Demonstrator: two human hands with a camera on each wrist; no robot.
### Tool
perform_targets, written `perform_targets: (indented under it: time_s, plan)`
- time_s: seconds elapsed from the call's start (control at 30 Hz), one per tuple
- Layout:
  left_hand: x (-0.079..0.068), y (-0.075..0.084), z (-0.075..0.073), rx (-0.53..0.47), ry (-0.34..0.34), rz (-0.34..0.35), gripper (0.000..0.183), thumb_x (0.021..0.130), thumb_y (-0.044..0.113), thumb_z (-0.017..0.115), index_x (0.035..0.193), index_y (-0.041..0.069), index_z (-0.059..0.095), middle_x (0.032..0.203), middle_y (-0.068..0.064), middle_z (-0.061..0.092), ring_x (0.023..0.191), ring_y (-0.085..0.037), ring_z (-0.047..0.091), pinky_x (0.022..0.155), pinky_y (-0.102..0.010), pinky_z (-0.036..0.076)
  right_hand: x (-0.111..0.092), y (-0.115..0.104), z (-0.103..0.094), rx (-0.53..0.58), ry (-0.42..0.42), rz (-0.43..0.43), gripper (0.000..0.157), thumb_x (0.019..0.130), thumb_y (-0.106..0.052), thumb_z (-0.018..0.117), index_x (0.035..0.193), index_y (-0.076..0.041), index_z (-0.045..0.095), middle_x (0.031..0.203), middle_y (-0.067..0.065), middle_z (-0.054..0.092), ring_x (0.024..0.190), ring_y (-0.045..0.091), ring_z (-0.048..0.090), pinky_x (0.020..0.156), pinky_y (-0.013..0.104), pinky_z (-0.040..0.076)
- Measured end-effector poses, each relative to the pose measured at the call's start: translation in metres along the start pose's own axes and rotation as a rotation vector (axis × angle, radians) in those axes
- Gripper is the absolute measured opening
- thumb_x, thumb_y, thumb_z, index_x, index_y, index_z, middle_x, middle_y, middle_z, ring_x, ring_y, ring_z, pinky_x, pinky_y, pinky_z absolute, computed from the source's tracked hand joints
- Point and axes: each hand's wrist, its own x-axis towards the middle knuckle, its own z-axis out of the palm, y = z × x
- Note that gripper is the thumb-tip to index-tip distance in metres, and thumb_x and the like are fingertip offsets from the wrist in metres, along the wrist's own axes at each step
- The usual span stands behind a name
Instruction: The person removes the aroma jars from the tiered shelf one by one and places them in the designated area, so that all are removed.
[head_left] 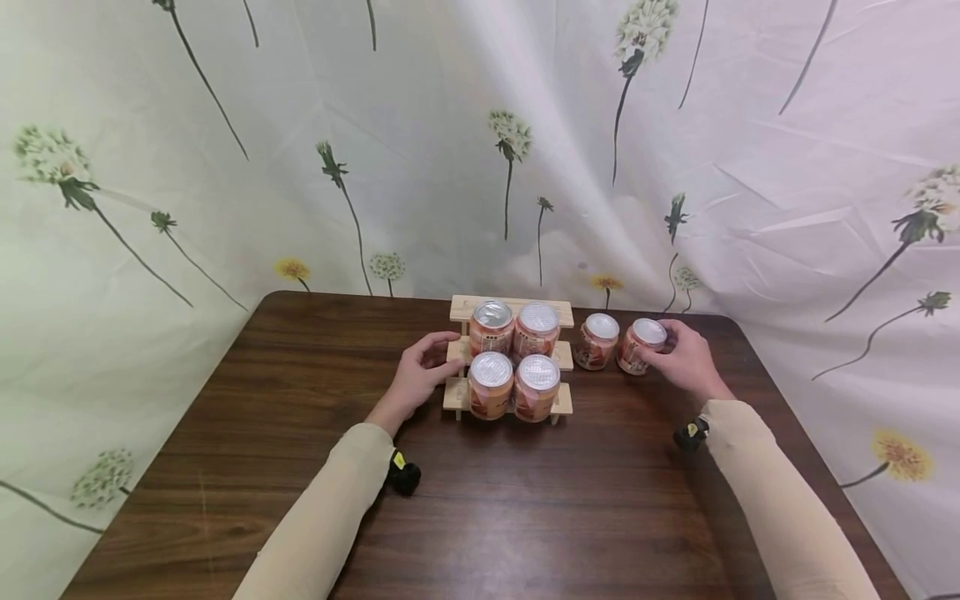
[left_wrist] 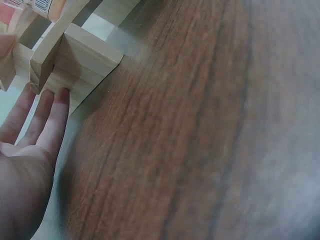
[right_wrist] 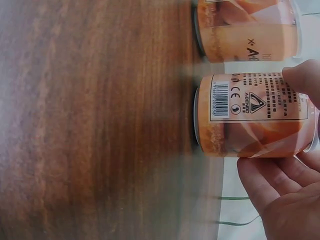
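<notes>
Clearly, right hand (head_left: 686,360): grips the end can (right_wrist: 245,117), thumb on one side, fingers on the other; just as wide as the can, and full.
End can: farthest right of all six, at the right part of the brown table (head_left: 480,517); upright or nearly so; bottom on the table or a tiny bit over it, cannot tell which.
Print on end can: bar code, small black writing, orange and pink colors.
Next can (head_left: 595,352): upright on the table, between the end can and the wooden stand (head_left: 459,308), near both.
Left hand (head_left: 416,377): at the left end of the stand; fingers long and a bit apart, tips at the side wood; thumb by the middle step; hard push or light touch, cannot tell.
Stand: light wood, three steps, near the back of the table.
Low step: front left can (head_left: 490,398) and front right can (head_left: 536,400), side by side, upright.
Middle step: back left can (head_left: 491,340) and back right can (head_left: 536,342), side by side, upright, bottoms hidden.
Lids: round, shiny, facing up.
Sleeves (head_left: 318,517): pale tan, on both arms.
Cloth (head_left: 442,183): white, behind the table, with dandelions and thin stems.
</notes>
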Motion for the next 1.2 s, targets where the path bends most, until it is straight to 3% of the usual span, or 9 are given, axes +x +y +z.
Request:
perform_targets:
  time_s: [0.2,0.5,0.7,0.8,0.9,1.03,1.2]
  plan:
    - [0.001,0.000,-0.002,-0.001,0.001,-0.001,0.042,0.097,0.013,0.078,0.138,0.013,0.065,0.137,-0.014,0.063,0.124,-0.029,0.060,0.100,-0.040,0.051,0.000,0.003,0.005,0.024,-0.013,0.003,0.061,0.089,-0.020,0.085,0.134,0.010,0.055,0.125,0.029,0.067,0.112,0.040,0.069,0.080,0.014,0.047]
    - [0.001,0.000,-0.002,0.001,0.000,-0.015,0.043,0.097,0.015,0.078,0.138,0.013,0.065,0.136,-0.016,0.063,0.123,-0.032,0.061,0.097,-0.038,0.051,0.001,0.003,0.005,0.014,-0.027,0.020,0.065,0.090,-0.026,0.085,0.135,0.009,0.053,0.128,0.029,0.065,0.116,0.042,0.067,0.095,0.049,0.052]
    - [0.001,0.000,-0.001,-0.009,-0.005,-0.015,0.045,0.098,0.015,0.077,0.141,0.012,0.064,0.138,-0.017,0.062,0.125,-0.032,0.059,0.102,-0.041,0.049,0.002,-0.002,-0.006,0.034,-0.091,0.041,0.076,0.093,-0.036,0.082,0.145,0.006,0.047,0.139,0.030,0.058,0.125,0.045,0.061,0.102,0.056,0.049]
    - [0.001,-0.001,-0.001,-0.018,-0.007,-0.018,0.046,0.098,0.013,0.077,0.142,0.010,0.063,0.139,-0.018,0.062,0.126,-0.032,0.058,0.102,-0.041,0.048,0.003,-0.010,-0.016,0.038,-0.084,0.024,0.078,0.096,-0.042,0.077,0.150,0.004,0.043,0.148,0.030,0.053,0.131,0.047,0.056,0.107,0.060,0.045]
    - [0.001,-0.001,-0.001,-0.017,-0.008,-0.027,0.047,0.098,0.011,0.076,0.143,0.008,0.062,0.140,-0.019,0.061,0.127,-0.033,0.058,0.100,-0.038,0.048,0.005,-0.022,-0.025,0.030,-0.038,-0.023,0.076,0.098,-0.043,0.073,0.152,0.002,0.044,0.151,0.029,0.051,0.135,0.048,0.053,0.110,0.062,0.042]
    - [0.001,0.002,-0.001,-0.013,-0.011,-0.041,0.046,0.098,0.008,0.075,0.142,0.005,0.062,0.140,-0.021,0.061,0.127,-0.035,0.057,0.098,-0.034,0.048,0.008,-0.040,-0.028,0.018,0.036,-0.136,0.068,0.098,-0.033,0.075,0.149,0.003,0.048,0.150,0.028,0.053,0.136,0.047,0.051,0.108,0.062,0.043]
    - [-0.007,0.021,0.000,-0.023,-0.021,-0.036,0.045,0.098,0.008,0.075,0.141,0.003,0.062,0.139,-0.022,0.061,0.126,-0.036,0.059,0.098,-0.034,0.049,0.010,-0.069,-0.019,0.046,0.040,-0.307,0.061,0.094,-0.019,0.078,0.145,0.005,0.053,0.146,0.026,0.056,0.136,0.044,0.051,0.109,0.062,0.043]
